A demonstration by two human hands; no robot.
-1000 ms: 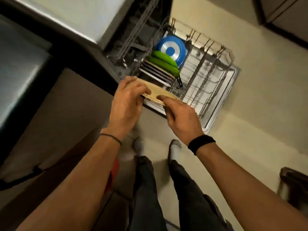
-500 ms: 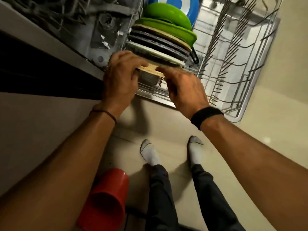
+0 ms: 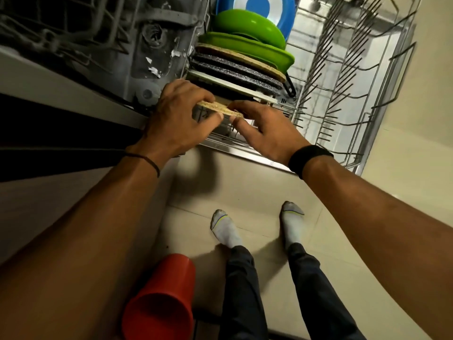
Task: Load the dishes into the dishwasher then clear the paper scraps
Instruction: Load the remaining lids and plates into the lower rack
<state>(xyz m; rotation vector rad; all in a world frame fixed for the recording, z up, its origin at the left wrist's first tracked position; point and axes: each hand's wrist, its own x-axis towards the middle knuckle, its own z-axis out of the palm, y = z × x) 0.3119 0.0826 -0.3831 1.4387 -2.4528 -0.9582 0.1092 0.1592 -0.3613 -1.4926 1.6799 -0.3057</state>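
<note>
Compared with a second ago, the tan plate (image 3: pixel 215 107) has been brought down from above the rack (image 3: pixel 326 111) to its near end, right in front of the stacked row. In the last half second hardly anything has been shifted.

The plate is gripped at both ends. The left hand (image 3: pixel 176 119) is curled over its left edge, and the right hand (image 3: pixel 264 128) is pinched onto its right edge, thumb underneath. Two hands are probably being used so it can be kept on edge and steered between the tines, tbh. It's held around the centre of the frame, just beside the white plate (image 3: pixel 220 83), and isn't seated yet as far as can be told.

The row is stood on edge, face to back, presumably so water can get at every dish. Counted from the top of the frame:
- one blue plate (image 3: pixel 282 11)
- one green bowl (image 3: pixel 245 28)
- one green plate (image 3: pixel 245 45)
- one second tan plate (image 3: pixel 257 65)
- two dark plates (image 3: pixel 232 69), though they're hard to separate
- the one white plate

That makes seven racked, eight with the held one. One red cup (image 3: pixel 159 298) is seen at the bottom of the frame, near the feet. Whether it's meant to be loaded can't be told. The paper scraps haven't been dealt with yet, and none can be picked out for sure.
</note>
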